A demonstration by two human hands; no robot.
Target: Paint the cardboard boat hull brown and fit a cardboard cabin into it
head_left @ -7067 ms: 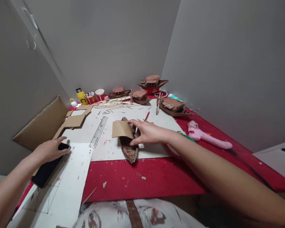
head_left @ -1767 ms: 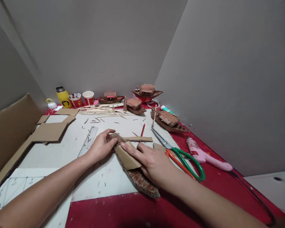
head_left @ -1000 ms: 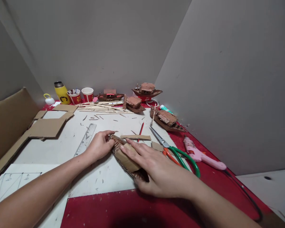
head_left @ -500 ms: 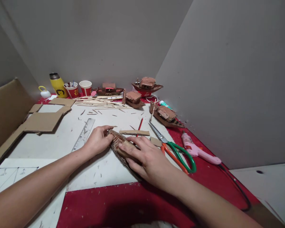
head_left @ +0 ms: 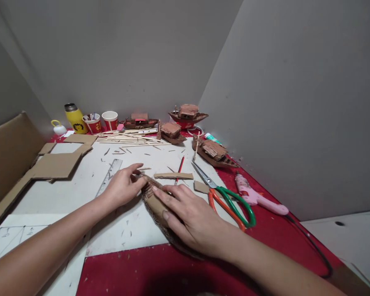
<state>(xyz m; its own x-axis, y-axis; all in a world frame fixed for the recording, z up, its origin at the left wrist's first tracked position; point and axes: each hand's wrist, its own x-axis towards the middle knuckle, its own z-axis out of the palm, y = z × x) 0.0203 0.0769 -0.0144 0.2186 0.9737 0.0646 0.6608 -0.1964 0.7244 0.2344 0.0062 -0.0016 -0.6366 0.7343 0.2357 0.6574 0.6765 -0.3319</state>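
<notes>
A cardboard model boat [head_left: 157, 207] lies slanted in front of me, partly over white paper. Brown strips cover its far end, and a smooth tan cardboard piece shows behind them. My left hand [head_left: 125, 185] pinches the far tip, its thumb on the edge and the index finger reaching past. Across the boat's top and right side rests my right hand [head_left: 188, 216], fingers bent over it, hiding much of the hull. Just beyond are a cardboard strip [head_left: 173, 176] and a red pencil [head_left: 181, 164]. A ruler [head_left: 111, 172] lies left of the boat.
Scissors [head_left: 223, 191] and a pink glue gun [head_left: 259, 197] with a cord lie right. Behind stand several brown model boats [head_left: 214, 152], thin sticks [head_left: 129, 137], paper cups [head_left: 110, 120] and a yellow bottle [head_left: 75, 119]. Cardboard sheets [head_left: 55, 165] lie left; grey walls enclose the table.
The boat and my right hand have shifted slightly toward me, and more of the boat's near side shows. My left hand stays at the tip. The whole view has tilted slightly.
</notes>
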